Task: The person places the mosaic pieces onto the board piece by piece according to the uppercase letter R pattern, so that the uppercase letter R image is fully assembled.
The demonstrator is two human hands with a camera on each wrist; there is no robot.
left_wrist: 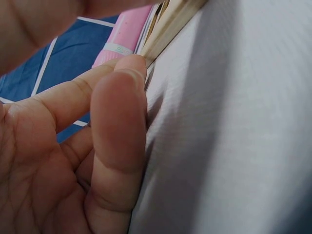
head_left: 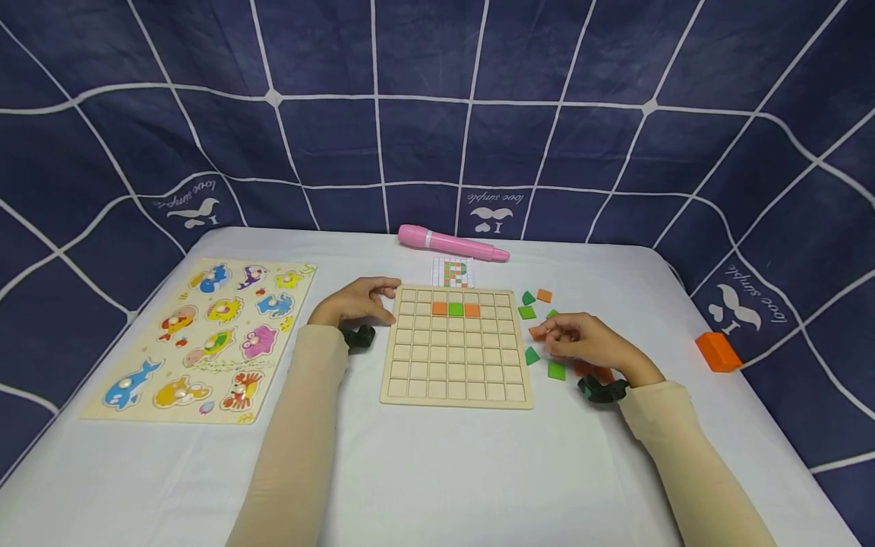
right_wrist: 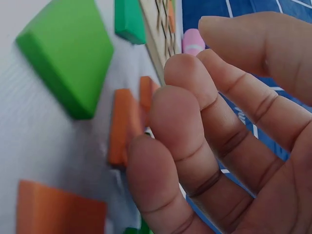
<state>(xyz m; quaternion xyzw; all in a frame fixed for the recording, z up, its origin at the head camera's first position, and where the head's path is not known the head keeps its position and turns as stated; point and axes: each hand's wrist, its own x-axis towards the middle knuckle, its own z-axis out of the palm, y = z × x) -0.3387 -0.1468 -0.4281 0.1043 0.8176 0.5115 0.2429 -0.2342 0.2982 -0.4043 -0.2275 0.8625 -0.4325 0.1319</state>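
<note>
A wooden grid board (head_left: 456,365) lies in the middle of the table, with two orange squares and a green square (head_left: 456,309) between them in one upper row. At the board's upper left corner, my left hand (head_left: 355,301) rests with its fingertips by the edge. My right hand (head_left: 581,338) is over the loose pieces right of the board. In the right wrist view its thumb stands apart from the fingers, and the fingertips (right_wrist: 152,158) are close to an orange piece (right_wrist: 122,126); whether they touch it I cannot tell. A green piece (right_wrist: 73,58) lies nearby.
A small pattern card (head_left: 453,272) lies behind the board, and a pink microphone-shaped pen (head_left: 454,244) beyond it. On the left is a sea-animal knob puzzle (head_left: 205,342). An orange block (head_left: 718,352) sits at the right edge. Blue checked cloth (head_left: 424,144) hangs behind.
</note>
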